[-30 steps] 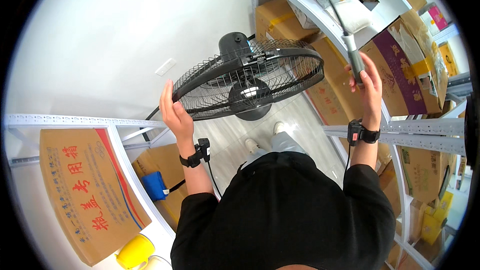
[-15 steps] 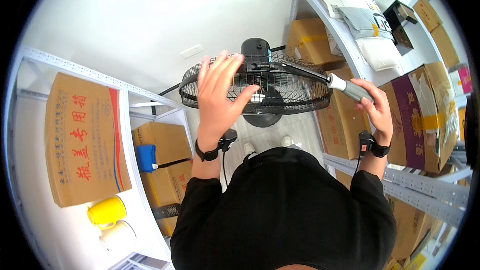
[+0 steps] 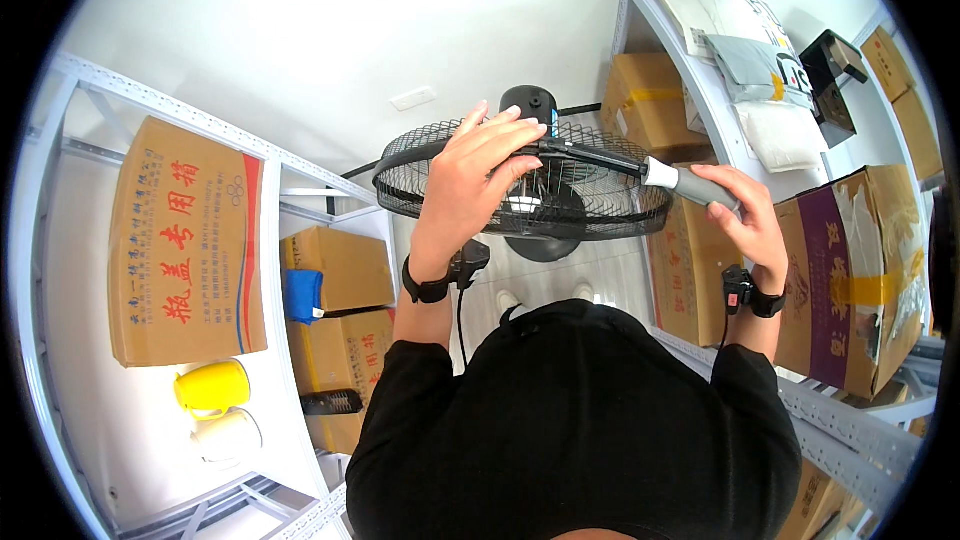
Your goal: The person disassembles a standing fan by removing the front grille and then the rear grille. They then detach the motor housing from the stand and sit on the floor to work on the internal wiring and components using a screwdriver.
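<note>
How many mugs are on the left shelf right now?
2, both on the left shelf below the big printed carton: a yellow mug, and a cream mug just below it in the picture. More could be hidden behind the boxes.

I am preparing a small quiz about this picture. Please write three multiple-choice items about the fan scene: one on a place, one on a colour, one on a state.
1. Where does the left hand rest?
A. on the black fan grille
B. on a carton
C. on the floor

2. What colour is the upper mug on the left shelf?
A. red
B. yellow
C. green

3. How is the grey-handled tool held?
A. lying loose on a shelf
B. hanging from the wall
C. gripped in the right hand

Answers:
1 A, the fingers spread flat over the wire grille.
2 B, it is yellow, above a cream one.
3 C, the fingers wrap its grey handle.
</note>
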`<state>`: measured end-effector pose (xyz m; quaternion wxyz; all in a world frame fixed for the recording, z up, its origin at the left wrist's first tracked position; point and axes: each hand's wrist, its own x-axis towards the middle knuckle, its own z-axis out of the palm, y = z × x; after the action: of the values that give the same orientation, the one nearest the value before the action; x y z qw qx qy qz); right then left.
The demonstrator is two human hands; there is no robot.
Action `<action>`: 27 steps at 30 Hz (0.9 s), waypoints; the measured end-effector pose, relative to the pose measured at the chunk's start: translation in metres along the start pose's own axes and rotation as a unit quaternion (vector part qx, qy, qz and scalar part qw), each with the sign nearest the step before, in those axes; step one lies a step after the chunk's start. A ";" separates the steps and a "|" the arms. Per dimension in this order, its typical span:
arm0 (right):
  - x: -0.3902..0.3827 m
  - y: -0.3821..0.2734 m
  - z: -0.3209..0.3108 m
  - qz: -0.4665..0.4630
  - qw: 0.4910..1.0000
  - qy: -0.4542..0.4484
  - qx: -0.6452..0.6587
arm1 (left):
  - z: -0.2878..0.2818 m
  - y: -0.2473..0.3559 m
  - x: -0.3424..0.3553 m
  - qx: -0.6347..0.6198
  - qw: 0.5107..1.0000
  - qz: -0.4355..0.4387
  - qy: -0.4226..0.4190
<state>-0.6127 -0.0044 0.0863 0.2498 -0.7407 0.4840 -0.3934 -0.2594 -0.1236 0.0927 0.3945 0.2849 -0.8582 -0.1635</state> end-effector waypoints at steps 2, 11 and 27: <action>0.003 0.006 0.002 -0.043 0.999 0.021 -0.013 | 0.002 -0.002 0.002 -0.014 1.000 -0.007 -0.004; 0.005 0.016 0.010 0.203 0.961 0.079 0.171 | -0.003 -0.003 0.005 -0.025 0.999 -0.028 -0.001; 0.009 0.003 0.027 0.116 0.966 0.133 0.189 | -0.003 -0.001 0.004 -0.050 0.996 -0.072 0.015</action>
<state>-0.5901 -0.0138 0.0717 0.3625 -0.5598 0.5119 -0.5415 -0.2587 -0.1268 0.0964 0.4087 0.3285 -0.8198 -0.2300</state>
